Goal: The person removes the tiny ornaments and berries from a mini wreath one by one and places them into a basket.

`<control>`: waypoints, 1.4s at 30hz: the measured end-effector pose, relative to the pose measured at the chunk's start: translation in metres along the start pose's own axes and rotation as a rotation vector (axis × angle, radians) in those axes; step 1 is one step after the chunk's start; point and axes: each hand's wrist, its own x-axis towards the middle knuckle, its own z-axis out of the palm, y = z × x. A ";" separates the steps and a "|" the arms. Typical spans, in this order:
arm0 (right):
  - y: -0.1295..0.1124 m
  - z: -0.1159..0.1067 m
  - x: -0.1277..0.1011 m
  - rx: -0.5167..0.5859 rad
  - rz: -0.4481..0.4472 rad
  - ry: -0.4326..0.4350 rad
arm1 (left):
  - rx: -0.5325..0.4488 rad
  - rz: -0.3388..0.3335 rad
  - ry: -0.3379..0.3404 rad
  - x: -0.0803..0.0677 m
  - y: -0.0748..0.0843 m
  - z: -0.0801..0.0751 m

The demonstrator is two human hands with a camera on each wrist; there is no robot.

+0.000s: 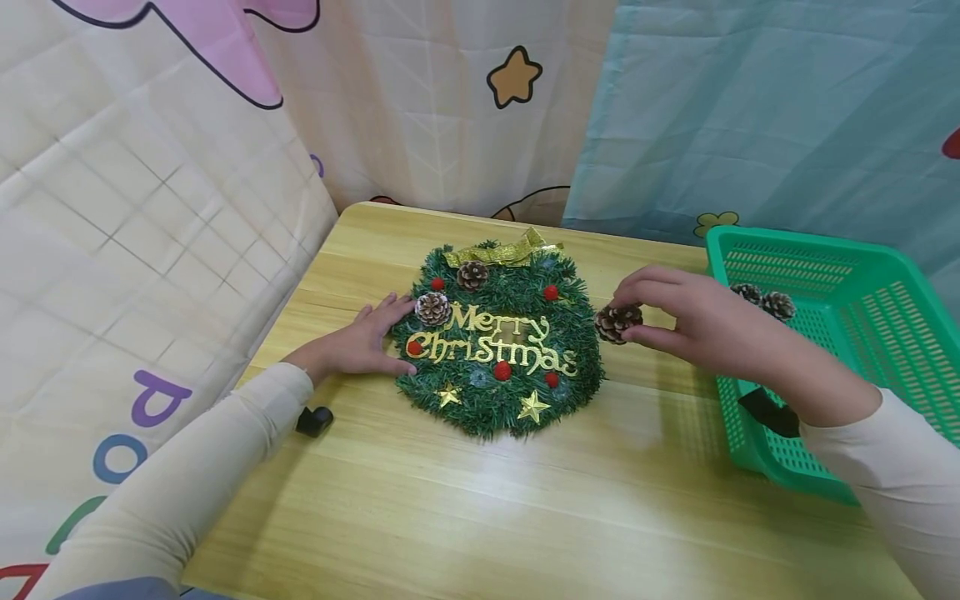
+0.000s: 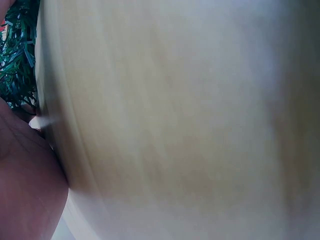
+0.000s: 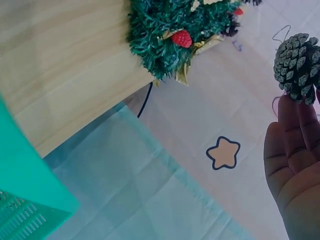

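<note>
A green tinsel wreath (image 1: 487,408) lies on the table, bearing gold "Merry Christmas" lettering (image 1: 495,343), red berries, gold stars, a gold ribbon (image 1: 510,250) and two pine cones on its upper left. My left hand (image 1: 363,340) rests at the wreath's left edge, fingers extended and touching the greenery. Between thumb and fingers, my right hand (image 1: 678,321) pinches a pine cone (image 1: 618,323) just off the wreath's right side. The right wrist view shows this pine cone (image 3: 297,67) at the fingertips, with a thin wire loop (image 3: 281,33) beside it.
To the right stands a green plastic basket (image 1: 813,242) with more pine cones (image 1: 777,306) inside. The wooden table (image 1: 465,508) reaches back to printed curtains (image 1: 480,108). A small black object (image 1: 314,421) sits by the left forearm.
</note>
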 end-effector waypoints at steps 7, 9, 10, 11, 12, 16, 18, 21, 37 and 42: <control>0.002 -0.008 -0.008 -0.052 0.024 0.028 | -0.006 0.002 -0.002 0.000 -0.001 0.000; 0.003 -0.009 -0.011 -0.066 0.038 0.033 | -0.006 0.002 -0.002 0.000 0.000 0.000; 0.004 -0.010 -0.012 -0.071 0.045 0.035 | -0.006 0.002 -0.001 0.000 0.000 0.000; 0.005 -0.011 -0.014 -0.071 0.049 0.037 | -0.006 0.002 -0.001 0.000 0.000 -0.001; 0.006 -0.011 -0.015 -0.071 0.048 0.041 | -0.006 0.002 0.000 0.000 0.000 -0.001; 0.009 -0.012 -0.020 -0.072 0.051 0.058 | -0.007 0.005 0.000 0.000 0.001 -0.001; 0.010 -0.012 -0.024 -0.077 0.061 0.067 | -0.006 0.005 -0.001 0.000 0.000 -0.001; 0.013 -0.012 -0.028 -0.081 0.083 0.077 | -0.002 0.006 -0.001 0.001 -0.001 -0.001; 0.039 -0.015 -0.050 -0.081 0.235 0.115 | 0.001 0.006 0.002 0.001 -0.002 0.000; 0.048 -0.019 -0.055 -0.077 0.337 0.088 | -0.001 0.006 0.004 0.001 -0.002 0.001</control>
